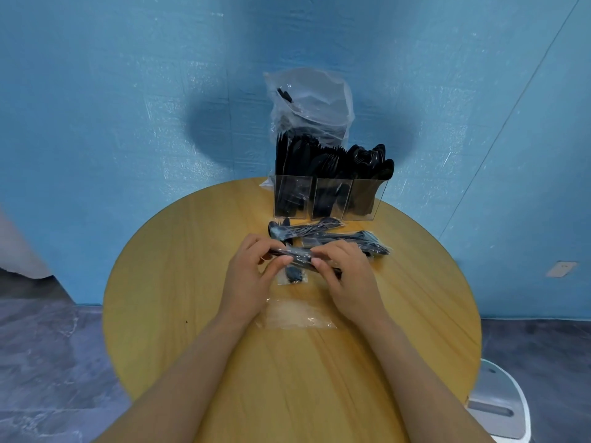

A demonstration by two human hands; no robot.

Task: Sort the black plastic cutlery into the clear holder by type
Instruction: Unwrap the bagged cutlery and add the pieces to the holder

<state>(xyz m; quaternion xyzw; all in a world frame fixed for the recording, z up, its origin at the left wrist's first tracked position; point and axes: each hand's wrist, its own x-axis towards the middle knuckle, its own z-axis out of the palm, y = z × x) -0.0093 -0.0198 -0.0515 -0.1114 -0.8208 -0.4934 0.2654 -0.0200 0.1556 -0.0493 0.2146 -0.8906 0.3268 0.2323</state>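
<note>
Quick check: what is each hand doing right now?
Left hand: pinches one end of the wrapped cutlery packet.
Right hand: pinches the packet's other end.

Lighting even and moderately bright. My head casts a broad soft shadow on the blue wall (128, 91). Glare flecks the clear holder (326, 199). Wide-angle distortion bows the bench (192, 314) edges; overall focus slightly soft.
</note>
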